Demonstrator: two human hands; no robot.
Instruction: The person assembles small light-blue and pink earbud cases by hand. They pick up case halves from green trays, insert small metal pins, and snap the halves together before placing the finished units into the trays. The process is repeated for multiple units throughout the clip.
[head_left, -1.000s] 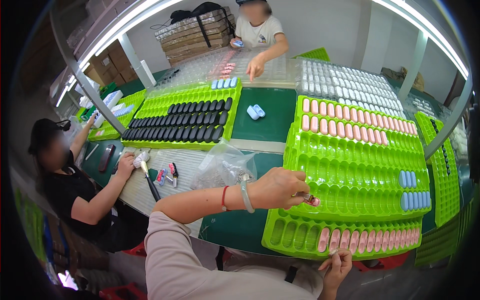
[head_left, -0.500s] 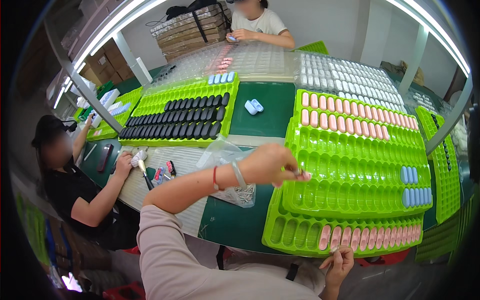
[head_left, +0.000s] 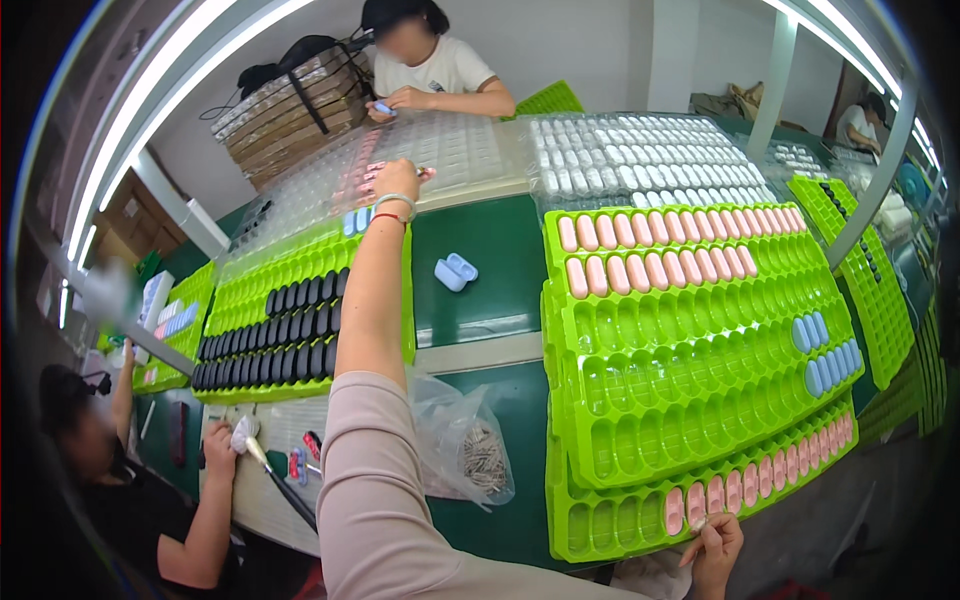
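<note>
My left hand [head_left: 397, 182] reaches far out over the clear plastic trays, fingers closed on a small pink piece [head_left: 428, 174] that shows at their tips. Under and beside it, several small pink parts [head_left: 366, 180] sit in a clear tray [head_left: 462, 150]. My right hand [head_left: 716, 548] is at the near edge of the lower green tray [head_left: 590, 548], finger and thumb pinched together; what they hold is too small to make out. Beside those fingertips runs a row of open pink cases [head_left: 735, 490]. The upper green tray [head_left: 640, 400] holds closed pink cases [head_left: 640, 230] and light blue cases [head_left: 825, 370].
A light blue open case [head_left: 456, 272] lies on the green table. A bag of metal pins [head_left: 484, 458] is right of my forearm. Black cases [head_left: 290, 335] fill a green tray on the left. White cases [head_left: 640, 155] stand at the back. Two co-workers sit left and opposite.
My left hand has swung from the upper green tray forward and left to the clear trays. My right hand stays by the open pink cases. The view has shifted.
</note>
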